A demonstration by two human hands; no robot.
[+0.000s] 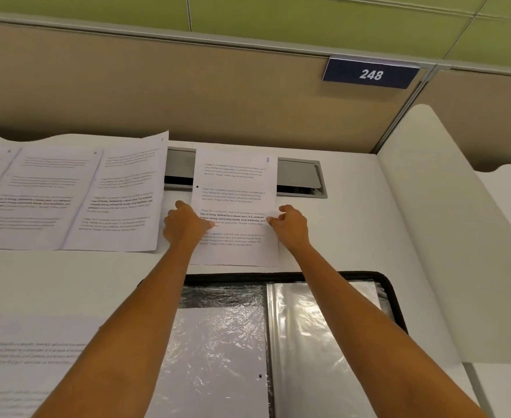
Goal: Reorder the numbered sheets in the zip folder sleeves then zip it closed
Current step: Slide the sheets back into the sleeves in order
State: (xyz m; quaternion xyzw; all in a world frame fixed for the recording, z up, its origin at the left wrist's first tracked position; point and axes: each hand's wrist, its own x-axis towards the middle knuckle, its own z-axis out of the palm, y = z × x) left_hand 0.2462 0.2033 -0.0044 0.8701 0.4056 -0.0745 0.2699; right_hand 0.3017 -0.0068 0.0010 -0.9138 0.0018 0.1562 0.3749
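Note:
A printed sheet numbered 2 (236,191) is held above the desk, beyond the folder. My left hand (184,221) grips its left edge with the thumb on the front, and my right hand (290,223) pinches its right edge. The black zip folder (389,294) lies open near the desk's front. Its crinkled clear sleeves show, one with a blank white sheet (218,357) inside on the left and glossy sleeves (317,342) on the right. Other numbered sheets (67,191) lie overlapped in a row at the left; the nearest one carries a 3.
Another printed sheet (31,357) lies at the front left, partly under my left forearm. A grey cable hatch (299,176) is set in the white desk (353,230) behind the held sheet. A tan partition with a "248" sign (371,74) backs the desk, and a white divider (435,206) rises at the right.

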